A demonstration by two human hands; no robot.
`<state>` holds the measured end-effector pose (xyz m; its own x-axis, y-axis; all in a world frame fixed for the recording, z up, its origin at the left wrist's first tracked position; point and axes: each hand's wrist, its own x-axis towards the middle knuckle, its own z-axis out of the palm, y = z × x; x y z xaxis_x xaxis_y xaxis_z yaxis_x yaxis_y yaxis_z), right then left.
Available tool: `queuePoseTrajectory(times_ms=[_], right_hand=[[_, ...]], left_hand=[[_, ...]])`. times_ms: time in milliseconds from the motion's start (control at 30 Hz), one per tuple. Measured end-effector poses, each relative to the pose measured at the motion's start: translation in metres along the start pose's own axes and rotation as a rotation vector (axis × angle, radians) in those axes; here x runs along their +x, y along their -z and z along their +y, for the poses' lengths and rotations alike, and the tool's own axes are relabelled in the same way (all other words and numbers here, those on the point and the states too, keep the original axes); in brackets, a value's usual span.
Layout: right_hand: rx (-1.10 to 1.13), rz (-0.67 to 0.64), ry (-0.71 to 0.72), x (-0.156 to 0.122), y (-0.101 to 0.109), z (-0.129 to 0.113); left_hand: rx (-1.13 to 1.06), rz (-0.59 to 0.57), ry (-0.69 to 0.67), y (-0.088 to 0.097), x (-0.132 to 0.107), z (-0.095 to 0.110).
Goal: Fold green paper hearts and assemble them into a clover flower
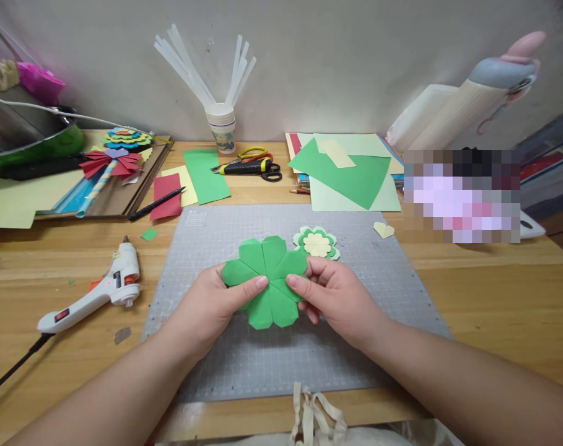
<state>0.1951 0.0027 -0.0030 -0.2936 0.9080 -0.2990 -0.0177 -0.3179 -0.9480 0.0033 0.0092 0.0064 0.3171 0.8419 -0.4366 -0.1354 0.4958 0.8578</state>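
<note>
A green paper flower (272, 310) with creased, blunt-tipped petals is held up over the grey cutting mat (355, 353). My left hand (216, 297) grips its left side, thumb on top near the centre and fingers mostly hidden behind. On the right side my right hand (334, 294) pinches it the same way, with some fingertips showing beneath the edge. Just behind the right hand, a layered paper flower (317, 241) in pale green, green and cream lies on the mat. A small cream paper heart (383, 230) rests near the mat's far right corner.
A hot glue gun (118, 279) with its cord lies at left. Behind the mat are a pen (158, 203), scissors (272, 172), a utility knife (244, 166), coloured paper sheets (350, 179) and a paper cup (223, 133) of white sticks. Paper crafts (110, 162) sit back left.
</note>
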Motion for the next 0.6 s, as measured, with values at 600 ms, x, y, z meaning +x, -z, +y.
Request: queuePoseTrajectory(times_ms=[600], right_hand=[[0.032, -0.006, 0.064, -0.0010, -0.0019, -0.0043]], left_hand=[[0.229, 0.037, 0.026, -0.0042, -0.0065, 0.0020]])
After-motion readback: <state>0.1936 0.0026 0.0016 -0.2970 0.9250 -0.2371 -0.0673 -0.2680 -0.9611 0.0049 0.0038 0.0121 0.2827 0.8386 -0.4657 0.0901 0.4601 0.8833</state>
